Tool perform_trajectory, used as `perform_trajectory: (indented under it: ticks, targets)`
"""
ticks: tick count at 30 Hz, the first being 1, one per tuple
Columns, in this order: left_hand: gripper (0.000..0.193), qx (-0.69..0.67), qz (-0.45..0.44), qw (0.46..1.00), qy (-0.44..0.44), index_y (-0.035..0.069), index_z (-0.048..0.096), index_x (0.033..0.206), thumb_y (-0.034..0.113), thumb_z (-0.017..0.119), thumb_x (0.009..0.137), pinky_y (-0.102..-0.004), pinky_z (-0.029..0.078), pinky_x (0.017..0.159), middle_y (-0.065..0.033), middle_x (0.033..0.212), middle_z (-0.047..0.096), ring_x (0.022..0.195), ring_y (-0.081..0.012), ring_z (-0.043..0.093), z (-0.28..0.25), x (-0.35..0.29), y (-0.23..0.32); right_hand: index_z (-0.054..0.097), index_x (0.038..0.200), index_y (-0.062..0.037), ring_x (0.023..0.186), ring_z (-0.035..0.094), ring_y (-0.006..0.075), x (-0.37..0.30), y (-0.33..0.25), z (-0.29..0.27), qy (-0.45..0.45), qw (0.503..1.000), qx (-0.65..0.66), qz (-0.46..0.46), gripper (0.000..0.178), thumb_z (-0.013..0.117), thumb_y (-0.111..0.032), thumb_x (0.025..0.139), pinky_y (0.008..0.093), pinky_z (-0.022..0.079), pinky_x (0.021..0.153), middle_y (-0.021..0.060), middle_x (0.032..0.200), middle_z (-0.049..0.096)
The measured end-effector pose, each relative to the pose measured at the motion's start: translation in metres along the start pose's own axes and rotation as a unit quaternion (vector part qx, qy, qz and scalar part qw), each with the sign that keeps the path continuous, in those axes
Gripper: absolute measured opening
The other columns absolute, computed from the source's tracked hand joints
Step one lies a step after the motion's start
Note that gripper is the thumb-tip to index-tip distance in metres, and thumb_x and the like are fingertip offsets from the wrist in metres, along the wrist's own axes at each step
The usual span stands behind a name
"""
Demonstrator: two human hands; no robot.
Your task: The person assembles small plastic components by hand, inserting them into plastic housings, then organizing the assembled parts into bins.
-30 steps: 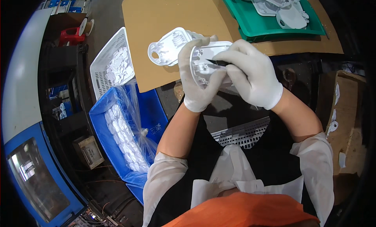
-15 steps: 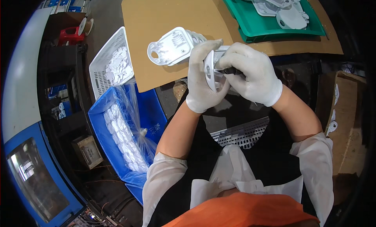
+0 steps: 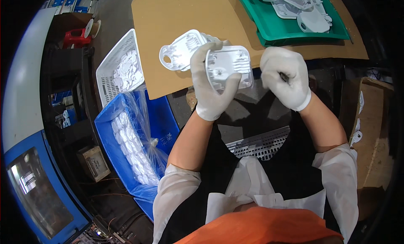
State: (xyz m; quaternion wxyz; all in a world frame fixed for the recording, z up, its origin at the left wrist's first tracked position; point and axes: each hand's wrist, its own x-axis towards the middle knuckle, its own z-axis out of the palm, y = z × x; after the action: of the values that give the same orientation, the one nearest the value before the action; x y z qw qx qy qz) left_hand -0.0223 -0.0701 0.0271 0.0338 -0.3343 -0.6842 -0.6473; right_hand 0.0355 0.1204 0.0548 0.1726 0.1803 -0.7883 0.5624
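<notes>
White moulded plastic part (image 3: 229, 67), likely light and stiff, sits upper centre, clasped edgewise by left hand (image 3: 210, 82); right hand (image 3: 286, 77) fisted beside.

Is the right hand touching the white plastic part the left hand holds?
Apart. The head view shows a dark gap between the right hand, closed in a fist, and the white plastic part gripped by the left hand.

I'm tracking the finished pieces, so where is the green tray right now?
In the head view the green tray sits at the upper right, on the far end of the cardboard sheet, holding white plastic parts, beyond the right hand.
</notes>
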Motion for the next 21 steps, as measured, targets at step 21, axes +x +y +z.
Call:
perform_trajectory:
  ticks: [21]
  targets:
    - [0.085,0.193,0.242,0.950,-0.045,-0.004,0.049,0.118,0.043,0.086,0.058,-0.0459,0.043,0.089,-0.0192,0.111,0.051,0.104,-0.0376,0.052,0.003,-0.002,-0.004,0.063,0.076,-0.0030,0.052,0.054,0.0152,0.008,-0.046,0.027,-0.004,0.990,-0.081,0.111,0.019,0.076,-0.015,0.070,0.0263,0.043,0.051,0.0056,0.062,0.057]
